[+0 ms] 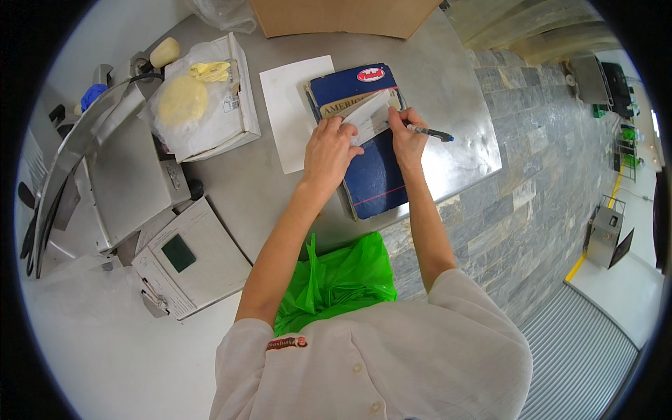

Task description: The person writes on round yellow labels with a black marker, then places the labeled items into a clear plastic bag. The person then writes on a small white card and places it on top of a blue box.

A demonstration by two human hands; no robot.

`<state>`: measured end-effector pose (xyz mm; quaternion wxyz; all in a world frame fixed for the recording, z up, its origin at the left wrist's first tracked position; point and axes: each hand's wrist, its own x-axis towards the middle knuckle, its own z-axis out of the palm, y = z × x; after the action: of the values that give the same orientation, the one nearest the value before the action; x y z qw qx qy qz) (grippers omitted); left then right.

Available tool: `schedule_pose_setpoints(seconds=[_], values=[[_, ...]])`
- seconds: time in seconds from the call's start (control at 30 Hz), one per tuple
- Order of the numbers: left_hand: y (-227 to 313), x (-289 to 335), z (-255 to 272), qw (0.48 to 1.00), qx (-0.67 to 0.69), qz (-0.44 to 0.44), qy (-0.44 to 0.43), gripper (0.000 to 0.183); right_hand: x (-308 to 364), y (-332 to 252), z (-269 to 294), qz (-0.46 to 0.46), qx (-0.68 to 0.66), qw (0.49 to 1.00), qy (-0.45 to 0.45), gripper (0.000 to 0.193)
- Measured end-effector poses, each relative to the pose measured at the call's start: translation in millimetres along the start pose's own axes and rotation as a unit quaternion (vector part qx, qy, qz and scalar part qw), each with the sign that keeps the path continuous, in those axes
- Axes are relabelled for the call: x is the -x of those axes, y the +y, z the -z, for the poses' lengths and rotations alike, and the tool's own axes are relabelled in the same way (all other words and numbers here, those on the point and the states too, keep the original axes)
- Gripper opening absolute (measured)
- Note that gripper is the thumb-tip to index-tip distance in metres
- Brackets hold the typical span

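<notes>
A thick, worn dark-blue book lies on the metal table. Above its cover, small white paper slips are tilted up between my hands. My left hand grips their lower left side, thumb on the front. At their right edge is my right hand, closed round a dark pen that points off to the right; its fingertips also touch the papers. Partly under the book, a plain white sheet lies on the table to the left.
A cardboard box stands at the table's far side. On the left are a white box with plastic and yellow rounds, a metal machine, and a clipboard with a dark device. A green plastic bag hangs before me.
</notes>
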<state>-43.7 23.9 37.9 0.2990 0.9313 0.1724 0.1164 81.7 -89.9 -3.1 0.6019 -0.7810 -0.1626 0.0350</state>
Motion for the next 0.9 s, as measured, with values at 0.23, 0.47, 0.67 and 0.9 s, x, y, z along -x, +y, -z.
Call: schedule_pose_setpoints(seconds=[0.23, 0.47, 0.67, 0.9], values=[[-1.3, 0.6, -1.0, 1.0, 0.01, 0.0, 0.007, 0.03, 1.2, -7.2, -1.5, 0.018, 0.033, 0.999, 0.031, 0.025], [-0.6, 1.1, 0.3, 1.0, 0.014, 0.002, 0.006, 0.028, 1.8, -8.5, -2.4, 0.004, 0.011, 1.0, 0.022, 0.026], [-1.9, 0.4, 0.8, 1.0, 0.019, 0.003, -0.005, 0.029, 0.5, -5.2, -0.2, 0.034, 0.05, 0.998, 0.026, 0.03], [-4.4, 0.6, 1.6, 1.0, 0.021, -0.003, -0.003, 0.027, 0.3, -9.1, -0.4, 0.047, 0.055, 0.997, 0.022, 0.032]])
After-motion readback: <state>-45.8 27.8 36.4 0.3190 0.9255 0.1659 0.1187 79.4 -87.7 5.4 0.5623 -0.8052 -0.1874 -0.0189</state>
